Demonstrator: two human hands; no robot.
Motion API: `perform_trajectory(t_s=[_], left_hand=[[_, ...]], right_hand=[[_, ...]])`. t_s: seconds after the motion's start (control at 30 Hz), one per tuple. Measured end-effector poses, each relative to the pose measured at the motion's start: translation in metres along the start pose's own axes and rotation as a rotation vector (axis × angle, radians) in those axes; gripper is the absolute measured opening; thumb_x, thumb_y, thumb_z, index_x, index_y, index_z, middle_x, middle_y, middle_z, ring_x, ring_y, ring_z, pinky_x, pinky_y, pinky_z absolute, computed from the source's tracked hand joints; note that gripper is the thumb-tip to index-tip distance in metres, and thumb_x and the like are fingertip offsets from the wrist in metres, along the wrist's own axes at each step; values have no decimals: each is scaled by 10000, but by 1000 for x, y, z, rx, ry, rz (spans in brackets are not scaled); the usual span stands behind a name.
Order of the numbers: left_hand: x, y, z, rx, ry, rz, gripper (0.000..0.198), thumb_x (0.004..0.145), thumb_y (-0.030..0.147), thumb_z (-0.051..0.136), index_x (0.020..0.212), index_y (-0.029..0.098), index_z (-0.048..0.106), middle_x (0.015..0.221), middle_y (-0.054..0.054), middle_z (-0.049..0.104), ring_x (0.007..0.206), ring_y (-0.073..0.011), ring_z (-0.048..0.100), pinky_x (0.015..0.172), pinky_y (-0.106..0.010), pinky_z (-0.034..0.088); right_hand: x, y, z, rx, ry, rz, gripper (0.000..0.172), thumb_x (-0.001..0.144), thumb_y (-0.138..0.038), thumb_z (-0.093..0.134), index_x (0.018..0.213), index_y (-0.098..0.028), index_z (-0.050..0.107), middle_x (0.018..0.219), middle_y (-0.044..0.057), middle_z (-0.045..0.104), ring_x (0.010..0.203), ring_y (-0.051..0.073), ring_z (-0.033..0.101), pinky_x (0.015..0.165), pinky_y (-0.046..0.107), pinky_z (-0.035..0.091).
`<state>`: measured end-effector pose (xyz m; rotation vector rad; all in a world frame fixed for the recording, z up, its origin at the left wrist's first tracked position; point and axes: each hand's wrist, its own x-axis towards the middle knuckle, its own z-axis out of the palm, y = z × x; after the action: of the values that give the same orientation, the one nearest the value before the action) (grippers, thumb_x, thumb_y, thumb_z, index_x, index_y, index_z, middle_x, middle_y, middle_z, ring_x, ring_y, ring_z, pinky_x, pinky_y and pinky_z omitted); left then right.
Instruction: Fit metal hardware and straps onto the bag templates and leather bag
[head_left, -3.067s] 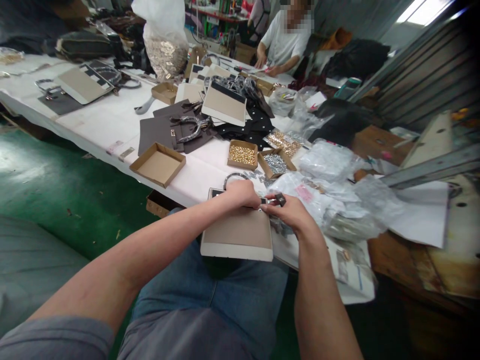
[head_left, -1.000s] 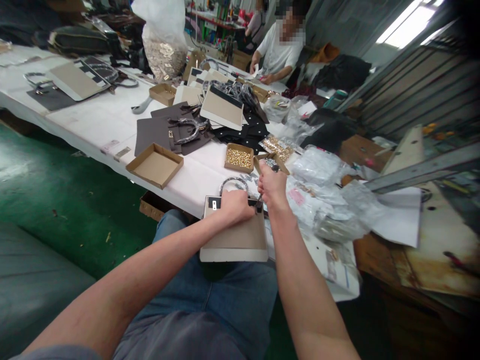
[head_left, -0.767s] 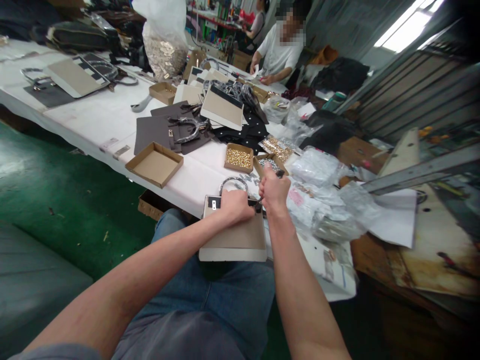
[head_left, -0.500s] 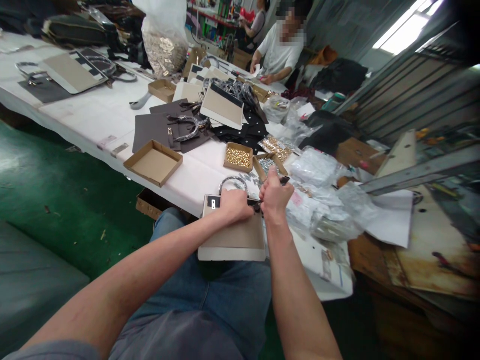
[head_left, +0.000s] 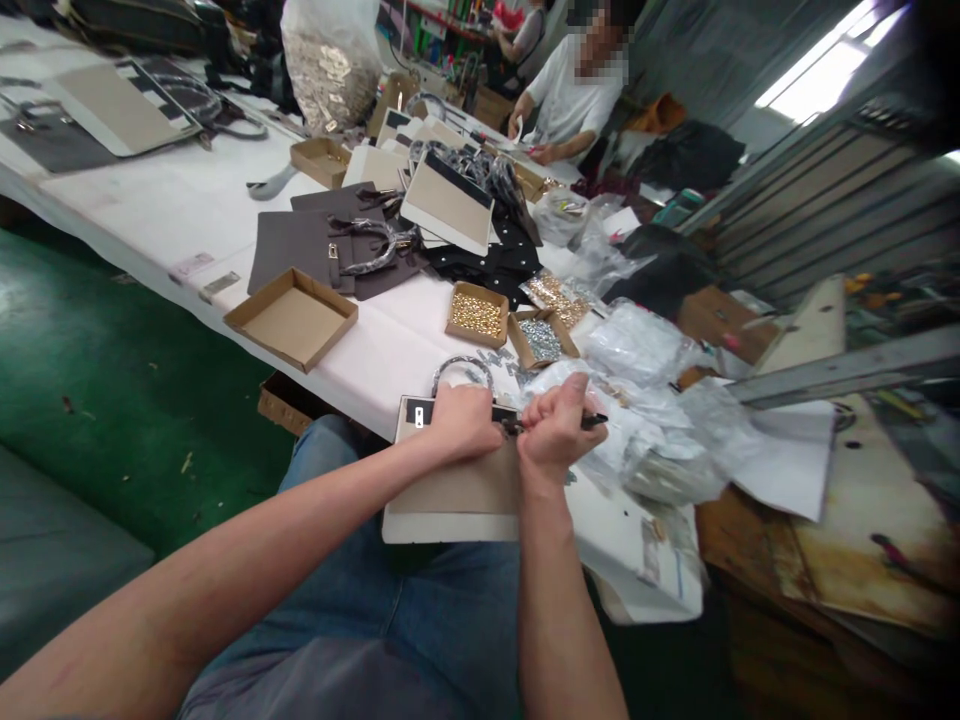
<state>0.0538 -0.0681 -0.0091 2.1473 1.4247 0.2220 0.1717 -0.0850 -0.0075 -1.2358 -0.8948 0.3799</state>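
A beige bag panel [head_left: 450, 500] with a dark strip along its top edge lies over my lap at the table's edge. A small metal plate [head_left: 419, 417] shows on the strip, and a plastic-wrapped handle [head_left: 463, 362] arches up behind. My left hand [head_left: 466, 420] grips the panel's top part, fingers curled and partly hidden. Just to its right, my right hand [head_left: 553, 428] is closed in a fist round a slim black-handled tool [head_left: 595, 422]. The tool's near end points left to the strip by my left fingers; its tip is too small to make out.
Beyond my hands stand boxes of gold-coloured pieces [head_left: 477, 314] and silver-coloured pieces [head_left: 541, 340], and a shallow cardboard box [head_left: 292, 318]. Dark bag parts [head_left: 292, 250] lie behind. Plastic bags [head_left: 637, 345] crowd the right side. A co-worker [head_left: 574, 95] is across the table.
My right fist has lowered and turned, so the tool now lies flatter, its handle end pointing right. My left hand stays on the panel. The view has shifted slightly.
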Motion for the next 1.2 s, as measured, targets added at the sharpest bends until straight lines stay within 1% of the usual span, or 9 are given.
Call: perform_trajectory(t_s=[0.13,0.33,0.53,0.6,0.7,0.8,0.93,1.07,1.2], left_hand=[[3,-1,4,8,6,16,441,974,511,723,1203,143,805,1263,-210,851,1222,-417,786,1145,-531,509],[8,3,8,40,6,14,409,985,495,713,1168,142,805,1251,-219,851,1191,-421,786,1100,-539,532],[8,9,5,65,1,-12,416,980,485,713,1195,143,811,1256,-213,855,1199,-412,794,1121,-512,537],[6,10,5,72,6,-16,430,986,501,712,1202,142,810,1258,-210,855,1206,-412,798,1118,-507,544],[3,13,3,81,13,-28,439,997,531,715,1211,159,809,1264,-198,858,1216,-406,802,1108,-492,554],[1,16,1,83,4,-40,439,994,542,728,1208,167,812,1252,-191,863,1196,-397,810,1099,-485,561],[1,17,-1,87,-4,-38,449,994,560,736,1207,172,811,1233,-184,866,1186,-392,808,1115,-489,554],[0,16,-1,88,-7,-38,446,1000,557,731,1214,174,811,1248,-180,864,1196,-397,801,1112,-490,555],[1,12,0,79,-8,-2,438,1012,550,732,1211,167,803,1277,-180,859,1223,-404,788,1136,-507,537]], right_hand=[[-2,4,-3,66,-6,-12,725,1099,-688,645,623,-276,288,539,-69,257,402,100,308,366,284,274],[4,10,-5,65,-14,34,727,1093,-665,667,589,-275,319,527,-54,300,404,101,327,376,294,275],[7,5,-6,-68,-74,45,724,1059,-801,601,614,-300,329,525,-45,335,414,127,400,385,318,349],[14,3,-7,-9,-42,112,726,1037,-787,660,610,-296,338,525,-54,335,409,113,387,378,304,319],[27,-1,-12,157,-15,205,750,991,-743,764,599,-285,318,520,-87,291,391,79,307,355,273,248],[35,-7,-20,287,7,141,763,1000,-680,795,576,-268,312,507,-102,259,387,66,265,354,251,210],[26,-12,-23,365,-2,38,735,1044,-585,792,572,-257,334,513,-98,280,394,65,275,375,251,207],[12,-6,-15,314,-5,44,722,1072,-591,761,570,-254,367,510,-89,318,393,71,324,382,260,242],[7,3,-8,216,-9,30,718,1072,-597,761,563,-249,393,498,-85,341,392,73,366,397,262,277]])
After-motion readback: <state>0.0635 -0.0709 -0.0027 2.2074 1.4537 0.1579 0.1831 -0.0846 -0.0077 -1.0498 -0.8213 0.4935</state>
